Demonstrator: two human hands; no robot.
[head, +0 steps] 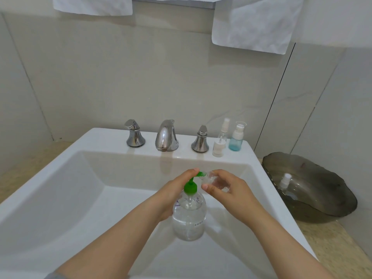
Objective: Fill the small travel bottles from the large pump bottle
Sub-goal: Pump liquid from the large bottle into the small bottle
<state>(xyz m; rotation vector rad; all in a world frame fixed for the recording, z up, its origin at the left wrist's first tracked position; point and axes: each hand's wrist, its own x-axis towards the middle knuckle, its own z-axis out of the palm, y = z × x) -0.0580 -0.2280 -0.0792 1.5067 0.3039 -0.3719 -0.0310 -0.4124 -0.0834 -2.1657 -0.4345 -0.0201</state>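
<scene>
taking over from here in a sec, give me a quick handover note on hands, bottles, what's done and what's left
Left hand: fingers curled over the green pump head of the large pump bottle, which stands in the sink.
Right hand: holds a small clear bottle, tilted, mouth at the nozzle.
Ledge: clear spray bottle, blue pump bottle, loose white pump top. A white spray top shows in the dark bowl.
Done: first fill set up; level unreadable.
Left: pump, cap it, fill the others.
</scene>
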